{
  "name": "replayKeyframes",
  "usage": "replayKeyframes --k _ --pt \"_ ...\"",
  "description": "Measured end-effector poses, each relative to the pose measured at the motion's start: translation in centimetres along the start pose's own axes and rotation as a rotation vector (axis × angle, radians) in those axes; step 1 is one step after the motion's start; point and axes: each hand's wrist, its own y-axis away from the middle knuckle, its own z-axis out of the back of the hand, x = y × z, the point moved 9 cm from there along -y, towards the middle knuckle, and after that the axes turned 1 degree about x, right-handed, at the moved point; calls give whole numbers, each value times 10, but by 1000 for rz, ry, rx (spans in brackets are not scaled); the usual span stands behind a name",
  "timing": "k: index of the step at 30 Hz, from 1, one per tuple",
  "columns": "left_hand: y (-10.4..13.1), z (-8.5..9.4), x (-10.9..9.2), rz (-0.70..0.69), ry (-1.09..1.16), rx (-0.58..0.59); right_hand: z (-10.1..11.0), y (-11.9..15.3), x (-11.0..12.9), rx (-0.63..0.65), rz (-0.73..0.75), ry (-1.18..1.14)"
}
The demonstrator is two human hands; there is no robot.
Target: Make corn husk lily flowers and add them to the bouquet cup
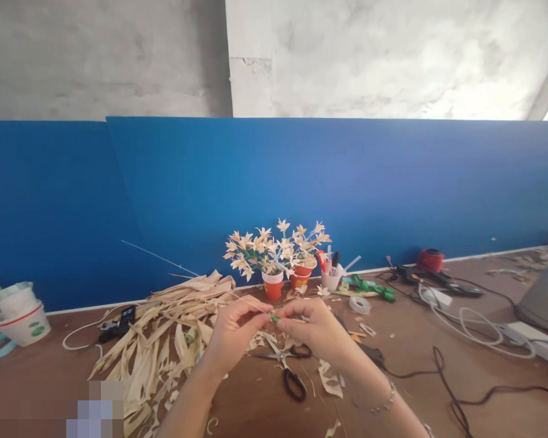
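My left hand pinches a thin pale stem between thumb and fingertips. Closed on a small green piece at the stem's end, my right hand meets the left fingertips; whether this is tape or a leaf is too small to tell. Black-handled scissors lie spread on the table below both hands. Just beyond the fingers, pale handmade flowers stand in red paper cups. A heap of dried husk strips spreads beside my left hand.
A roll of clear tape and green twisted strips lie beyond my right hand. Black and white cables cross the right side. A white cup stands far left. A blue partition closes the table's back.
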Motion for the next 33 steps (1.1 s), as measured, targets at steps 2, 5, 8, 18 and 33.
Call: replayKeyframes --k 2,5,8,18,33 --pt "1 -3 -4 -31 -18 51 -7 0 -7 104 -76 -130" --pt "3 -7 -7 -35 -72 100 -16 1 -13 212 -126 -242" --pt "4 -6 -5 13 -128 79 -14 0 -13 187 -116 -177" --pt "4 6 12 222 -158 -145 -1 22 48 -386 380 645" --pt "3 5 12 305 -26 -70 0 29 58 -555 525 729"
